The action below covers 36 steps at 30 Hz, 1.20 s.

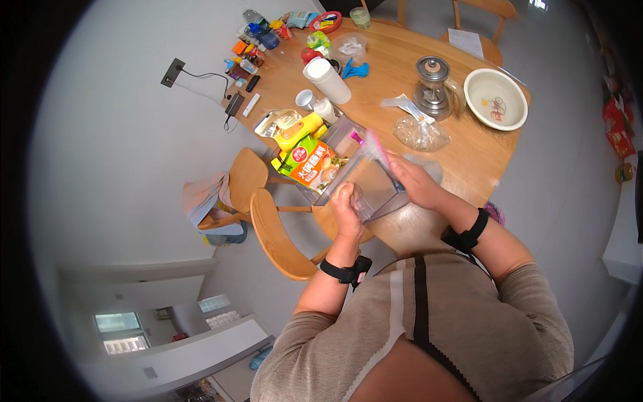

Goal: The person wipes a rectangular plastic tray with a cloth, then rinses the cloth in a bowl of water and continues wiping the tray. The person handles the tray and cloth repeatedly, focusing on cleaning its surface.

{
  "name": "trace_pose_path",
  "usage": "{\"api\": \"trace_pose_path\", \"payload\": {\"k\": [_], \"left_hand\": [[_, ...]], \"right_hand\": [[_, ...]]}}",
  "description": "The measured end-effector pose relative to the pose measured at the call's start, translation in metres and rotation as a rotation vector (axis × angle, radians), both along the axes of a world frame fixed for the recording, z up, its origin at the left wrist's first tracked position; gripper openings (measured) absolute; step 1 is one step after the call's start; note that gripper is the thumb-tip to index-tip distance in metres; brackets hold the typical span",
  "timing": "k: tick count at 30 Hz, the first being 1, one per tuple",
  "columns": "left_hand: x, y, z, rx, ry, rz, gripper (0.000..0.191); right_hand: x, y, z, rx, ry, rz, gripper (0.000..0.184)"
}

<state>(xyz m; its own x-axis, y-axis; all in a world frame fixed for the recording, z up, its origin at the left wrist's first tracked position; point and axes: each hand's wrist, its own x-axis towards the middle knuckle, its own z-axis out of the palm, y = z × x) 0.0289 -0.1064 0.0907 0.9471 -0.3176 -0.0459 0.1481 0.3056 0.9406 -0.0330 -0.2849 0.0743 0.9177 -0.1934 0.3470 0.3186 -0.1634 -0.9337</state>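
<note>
A clear grey plastic bin [386, 210] lies near the table's front edge. My left hand [347, 207] is curled at its near side, thumb up, with clear plastic between the fingers. My right hand [414, 180] is at the bin's right side, its fingers along a pink-edged clear plastic bag [376, 146] that rises over the bin. What the right fingertips press on is partly hidden. Left of my hands, the bin holds a green and orange food packet [314, 163] and a yellow packet [300, 131]. A small magenta item [356, 137] shows behind them.
A glass pot with a metal lid [433, 88], a cream basin [517, 108] and a knotted clear bag [421, 134] stand to the right. Farther back are a white canister [327, 80], a mug [304, 99] and blue gloves [355, 69]. Wooden chairs [281, 233] stand left.
</note>
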Motion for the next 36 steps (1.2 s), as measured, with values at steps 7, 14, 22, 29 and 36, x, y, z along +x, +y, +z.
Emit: {"api": "trace_pose_path", "payload": {"k": [7,14,22,29,36], "left_hand": [[-0.012,0.029,-0.023,-0.078,0.145,0.147,0.042],[-0.002,0.072,-0.059,0.043,0.108,0.155,0.04],[0.018,0.09,-0.054,0.472,0.126,-0.021,0.045],[-0.013,0.017,-0.016,0.794,-0.582,-0.131,0.038],[-0.035,-0.028,0.011,0.997,-0.783,0.013,0.041]], "right_hand": [[-0.001,0.003,-0.022,-0.366,0.01,0.006,0.039],[0.004,-0.044,-0.095,-0.518,0.157,-0.121,0.034],[-0.01,-0.053,-0.077,-0.84,0.387,-0.252,0.035],[-0.015,-0.035,-0.02,-1.045,0.03,-0.396,0.026],[-0.013,-0.023,0.041,-1.013,-0.074,-0.426,0.024]]}}
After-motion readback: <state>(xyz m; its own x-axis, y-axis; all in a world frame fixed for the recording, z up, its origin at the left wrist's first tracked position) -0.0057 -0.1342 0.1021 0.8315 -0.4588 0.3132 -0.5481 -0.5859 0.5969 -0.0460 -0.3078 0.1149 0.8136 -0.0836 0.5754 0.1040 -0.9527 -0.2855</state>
